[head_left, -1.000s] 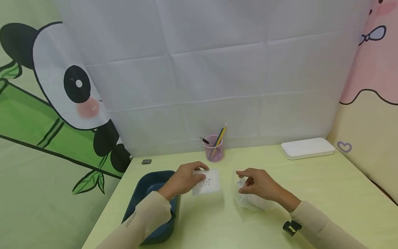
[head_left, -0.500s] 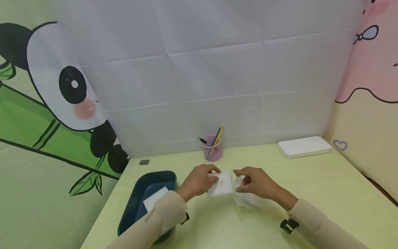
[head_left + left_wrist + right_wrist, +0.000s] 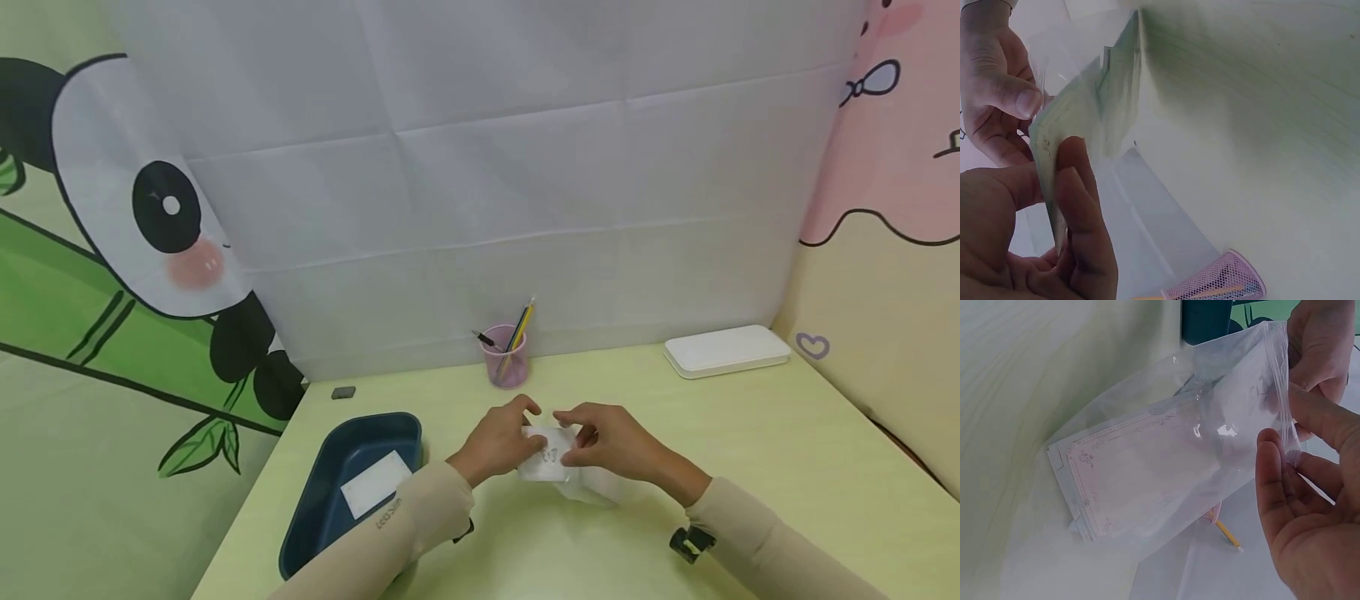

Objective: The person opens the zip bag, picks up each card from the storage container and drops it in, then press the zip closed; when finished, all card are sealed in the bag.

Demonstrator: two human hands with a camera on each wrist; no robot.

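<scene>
My left hand (image 3: pixel 497 443) pinches a small white card (image 3: pixel 553 454) with a drawing on it, thumb on the near face. Facing it, my right hand (image 3: pixel 618 443) grips the upper edge of a clear zip bag (image 3: pixel 592 487) between thumb and fingers. The card reaches the bag's mouth; in the right wrist view part of it shows through the plastic. Several cards (image 3: pixel 1141 462) with an ornate border lie inside the bag. In the left wrist view the held card (image 3: pixel 1050 140) is seen nearly edge-on.
A dark blue tray (image 3: pixel 367 437) stands at the left with a white card (image 3: pixel 377 483) in it. Toward the back are a pink mesh pen cup (image 3: pixel 506 368) with pencils, a white flat case (image 3: pixel 727 352) and a small grey block (image 3: pixel 343 392).
My left hand has moved right with the card, from beside the tray to the bag's mouth. The card in the tray has come into view. My right hand has barely shifted.
</scene>
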